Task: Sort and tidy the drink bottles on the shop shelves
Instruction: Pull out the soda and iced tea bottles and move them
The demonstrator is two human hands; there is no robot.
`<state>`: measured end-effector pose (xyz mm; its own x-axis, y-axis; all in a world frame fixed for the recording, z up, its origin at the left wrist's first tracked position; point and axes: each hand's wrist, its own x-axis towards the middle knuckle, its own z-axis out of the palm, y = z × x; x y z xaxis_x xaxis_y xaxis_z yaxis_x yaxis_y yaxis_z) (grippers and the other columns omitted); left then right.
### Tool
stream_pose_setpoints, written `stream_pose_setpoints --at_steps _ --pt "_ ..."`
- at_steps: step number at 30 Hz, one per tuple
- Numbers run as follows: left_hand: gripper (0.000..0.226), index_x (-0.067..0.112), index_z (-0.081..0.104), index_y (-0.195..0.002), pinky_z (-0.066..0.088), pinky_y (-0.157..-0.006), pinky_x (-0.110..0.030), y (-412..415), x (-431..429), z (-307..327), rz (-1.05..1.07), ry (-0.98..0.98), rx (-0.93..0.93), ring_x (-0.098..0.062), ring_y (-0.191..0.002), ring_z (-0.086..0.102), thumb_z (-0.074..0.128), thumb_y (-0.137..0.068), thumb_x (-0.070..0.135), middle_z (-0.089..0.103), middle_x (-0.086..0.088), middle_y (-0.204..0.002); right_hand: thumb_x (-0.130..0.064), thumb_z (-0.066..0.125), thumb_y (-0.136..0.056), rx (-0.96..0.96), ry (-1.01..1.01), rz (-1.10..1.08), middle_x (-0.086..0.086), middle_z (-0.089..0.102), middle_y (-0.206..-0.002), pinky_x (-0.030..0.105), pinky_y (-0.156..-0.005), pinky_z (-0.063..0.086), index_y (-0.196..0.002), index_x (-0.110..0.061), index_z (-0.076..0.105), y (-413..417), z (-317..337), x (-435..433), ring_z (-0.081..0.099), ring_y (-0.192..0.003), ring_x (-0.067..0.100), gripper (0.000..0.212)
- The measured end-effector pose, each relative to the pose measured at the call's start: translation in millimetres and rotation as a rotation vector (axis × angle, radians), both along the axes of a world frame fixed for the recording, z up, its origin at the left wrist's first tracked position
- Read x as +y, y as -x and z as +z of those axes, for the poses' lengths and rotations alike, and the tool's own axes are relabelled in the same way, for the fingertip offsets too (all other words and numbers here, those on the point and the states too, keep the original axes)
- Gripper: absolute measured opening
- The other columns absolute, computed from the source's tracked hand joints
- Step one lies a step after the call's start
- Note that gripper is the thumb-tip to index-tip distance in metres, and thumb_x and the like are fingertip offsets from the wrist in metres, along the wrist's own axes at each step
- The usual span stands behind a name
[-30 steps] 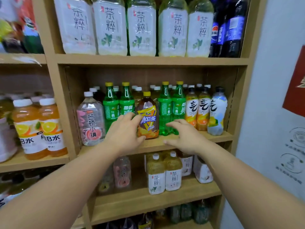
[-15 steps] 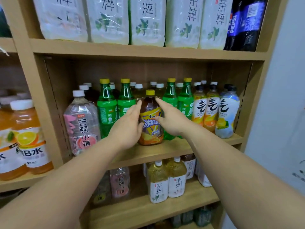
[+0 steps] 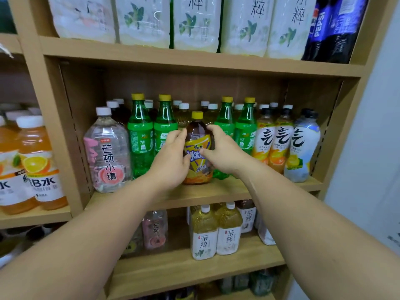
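A brown iced-tea bottle (image 3: pixel 198 148) with a yellow cap and a yellow-purple label stands at the front of the middle shelf (image 3: pixel 216 192). My left hand (image 3: pixel 173 159) grips its left side, thumb across the label. My right hand (image 3: pixel 225 150) grips its right side, fingers curled round the shoulder and thumb on the label. Green soda bottles (image 3: pixel 140 137) stand on both sides of it, and white-capped bottles fill the row behind.
A clear pink-labelled water bottle (image 3: pixel 108 150) stands at the shelf's left end, three citrus-labelled bottles (image 3: pixel 283 144) at its right. Large tea bottles (image 3: pixel 194 20) and dark cola bottles (image 3: pixel 333 27) fill the shelf above, small tea bottles (image 3: pixel 216 230) the one below, orange drinks (image 3: pixel 36 163) the left bay.
My right hand has risen from the shelf edge to the iced-tea bottle and closed on its right side. My left hand's grip has tightened. The camera has moved closer.
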<state>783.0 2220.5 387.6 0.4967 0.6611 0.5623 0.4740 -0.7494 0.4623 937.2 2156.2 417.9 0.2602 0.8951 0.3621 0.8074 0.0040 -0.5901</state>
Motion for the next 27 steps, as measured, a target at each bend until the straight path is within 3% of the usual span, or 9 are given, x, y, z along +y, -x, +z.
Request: stream_pose_setpoints --at_steps 4,6,8,11,14,17,20,23,27 --pt "0.072 0.016 0.024 -0.161 0.05 -0.088 -0.031 4 -6 -3 -0.036 -0.032 -0.074 -0.007 -0.083 0.051 0.061 -0.099 0.014 0.032 0.005 -0.145 -0.029 0.077 -0.09 -0.028 -0.082 0.012 0.0 0.032 -0.156 0.042 -0.116 0.04 -0.161 -0.02 0.02 -3 2 -9 0.043 -0.14 0.019 0.092" --pt "0.071 0.019 0.031 -0.158 0.047 -0.086 -0.028 7 -9 -6 -0.054 -0.069 -0.126 -0.007 -0.082 0.048 0.066 -0.096 0.016 0.034 0.008 -0.132 -0.035 0.083 -0.083 -0.085 -0.12 0.017 -0.002 0.036 -0.143 0.04 -0.112 0.043 -0.158 -0.021 0.032 -3 2 -15 0.047 -0.131 0.018 0.092" --pt "0.071 0.022 0.04 -0.154 0.045 -0.089 -0.027 10 -12 -9 -0.036 -0.115 -0.164 -0.005 -0.092 0.041 0.073 -0.091 0.019 0.035 0.01 -0.125 -0.041 0.087 -0.078 -0.153 -0.151 0.005 -0.004 0.038 -0.135 0.039 -0.106 0.047 -0.151 -0.024 0.042 -3 0 -23 0.051 -0.124 0.018 0.088" --pt "0.074 0.034 0.047 -0.148 0.046 -0.102 -0.032 16 -13 -12 -0.043 -0.13 -0.201 -0.006 -0.112 0.045 0.082 -0.083 0.025 0.041 0.01 -0.127 -0.043 0.089 -0.074 -0.156 -0.174 0.047 -0.006 0.045 -0.143 0.037 -0.103 0.048 -0.144 -0.032 0.045 -7 -4 -32 0.052 -0.126 0.016 0.083" --pt "0.084 0.043 0.039 -0.15 0.039 -0.111 -0.031 18 -15 -15 -0.107 -0.059 -0.172 -0.006 -0.129 0.044 0.084 -0.081 0.028 0.045 0.013 -0.14 -0.039 0.088 -0.077 -0.159 -0.163 0.097 -0.01 0.054 -0.14 0.036 -0.097 0.048 -0.141 -0.037 0.043 -10 -7 -42 0.055 -0.126 0.017 0.078" --pt "0.09 0.037 0.033 -0.155 0.034 -0.113 -0.029 20 -18 -16 -0.101 0.013 -0.119 -0.01 -0.14 0.041 0.084 -0.081 0.035 0.043 0.01 -0.154 -0.039 0.086 -0.08 -0.209 -0.145 0.119 -0.008 0.047 -0.148 0.037 -0.104 0.047 -0.151 -0.038 0.037 -12 -9 -52 0.052 -0.131 0.017 0.086" --pt "0.089 0.036 0.033 -0.156 0.04 -0.111 -0.034 26 -23 -11 -0.102 0.011 -0.089 -0.013 -0.138 0.043 0.082 -0.082 0.041 0.04 0.011 -0.155 -0.042 0.082 -0.083 -0.188 -0.132 0.125 -0.008 0.048 -0.139 0.037 -0.103 0.047 -0.148 -0.034 0.042 -20 -8 -58 0.052 -0.127 0.017 0.077" --pt "0.078 0.035 0.037 -0.152 0.049 -0.094 -0.037 35 -22 1 0.016 -0.009 -0.148 -0.014 -0.121 0.051 0.074 -0.085 0.051 0.043 0.009 -0.145 -0.047 0.08 -0.083 -0.173 -0.11 0.119 -0.007 0.048 -0.13 0.04 -0.103 0.048 -0.146 -0.032 0.043 -28 -2 -59 0.052 -0.122 0.017 0.074" --pt "0.073 0.024 0.04 -0.152 0.046 -0.107 -0.049 37 -7 27 0.275 -0.079 -0.165 -0.028 -0.13 0.049 0.069 -0.09 0.049 0.04 -0.004 -0.149 -0.047 0.079 -0.085 -0.172 -0.034 0.135 -0.004 0.049 -0.133 0.039 -0.107 0.046 -0.149 -0.03 0.039 -33 6 -53 0.052 -0.124 0.019 0.078"
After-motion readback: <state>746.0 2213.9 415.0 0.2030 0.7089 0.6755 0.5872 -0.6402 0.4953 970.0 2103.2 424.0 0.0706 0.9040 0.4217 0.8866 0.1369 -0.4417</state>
